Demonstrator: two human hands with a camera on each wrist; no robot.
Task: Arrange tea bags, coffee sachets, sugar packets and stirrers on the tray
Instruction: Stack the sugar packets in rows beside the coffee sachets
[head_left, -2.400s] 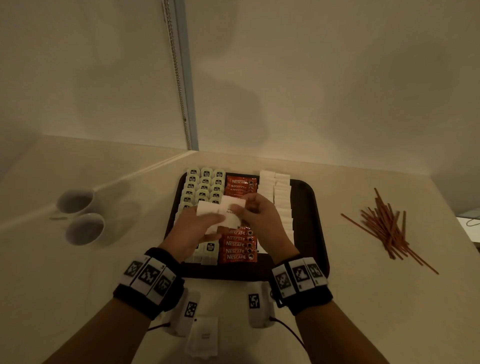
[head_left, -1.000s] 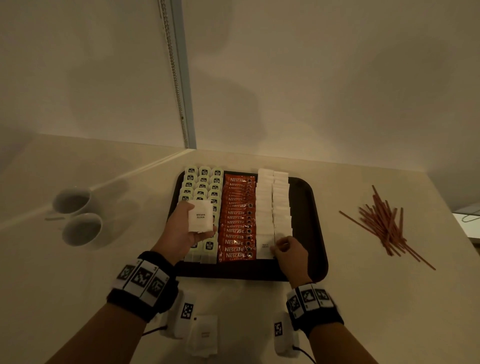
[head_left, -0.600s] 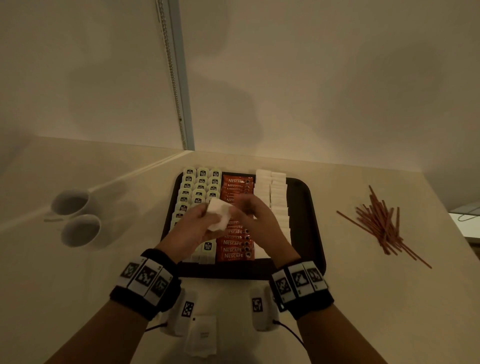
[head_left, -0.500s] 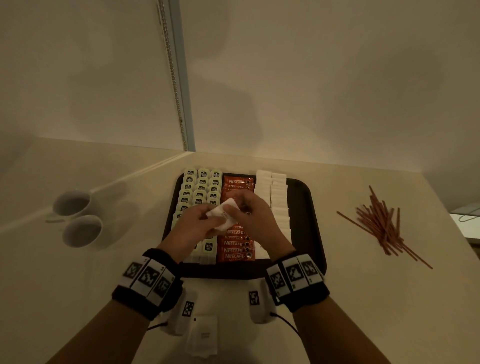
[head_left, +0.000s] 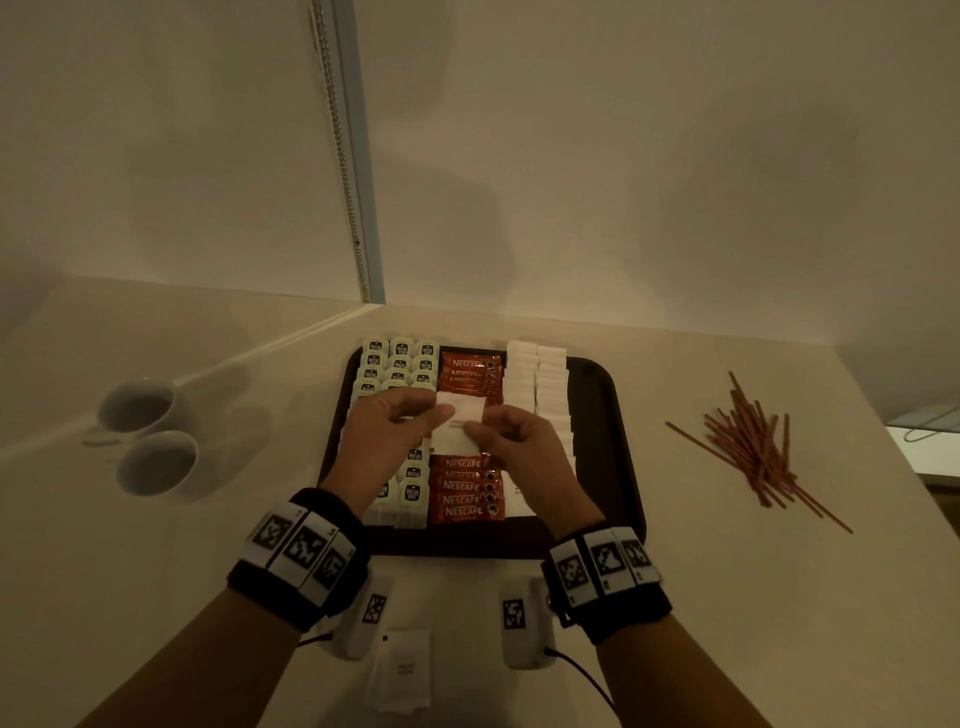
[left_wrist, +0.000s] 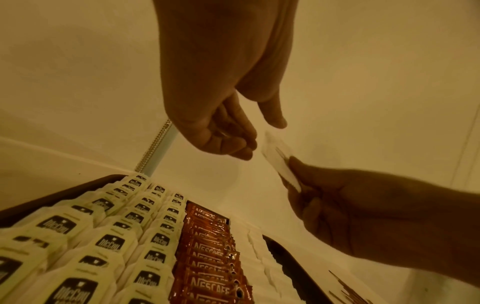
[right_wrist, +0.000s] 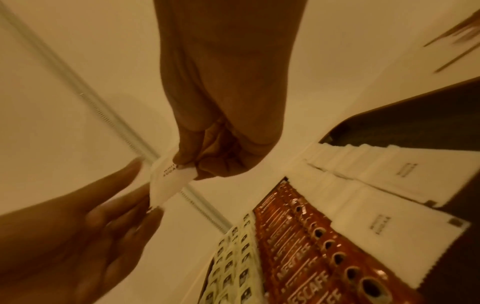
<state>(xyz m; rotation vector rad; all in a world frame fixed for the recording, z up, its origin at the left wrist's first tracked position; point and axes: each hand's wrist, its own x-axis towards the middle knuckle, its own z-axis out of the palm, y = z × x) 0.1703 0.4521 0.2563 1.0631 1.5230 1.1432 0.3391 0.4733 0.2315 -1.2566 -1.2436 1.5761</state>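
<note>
Two cups (head_left: 150, 436) stand on the bench (head_left: 727, 597) left of the tray (head_left: 602, 447), well apart from it. A loose pile of stirrers (head_left: 753, 447) lies on the bench to the right of the tray, and one spare packet (head_left: 400, 675) lies at the near edge between the wrists.

Both hands hover over the tray middle and hide part of the tea bags (head_left: 400, 358) and coffee sachets (head_left: 470, 488). The right hand (head_left: 519, 447) pinches the sugar packet (head_left: 460, 421) between thumb and curled fingers. The left hand (head_left: 384, 436) touches the packet's far left edge; in the left wrist view its thumb tip sits just off the packet (left_wrist: 280, 160) and the fingers are loosely curled, so a firm grip cannot be confirmed.

Compared with 1.0 s ago, the right hand has left the near end of the sugar rows (head_left: 537, 384) and come to the centre, where it now takes the packet that the left hand held alone. The tray rows, cups and stirrers are unchanged.

Legible print: "NESCAFE" on the red sachets (right_wrist: 311, 265), "McCoy" on the tea-bag tags (left_wrist: 109, 243). The packet print (right_wrist: 168, 170) is partly covered; "SUGA" can be read.
</note>
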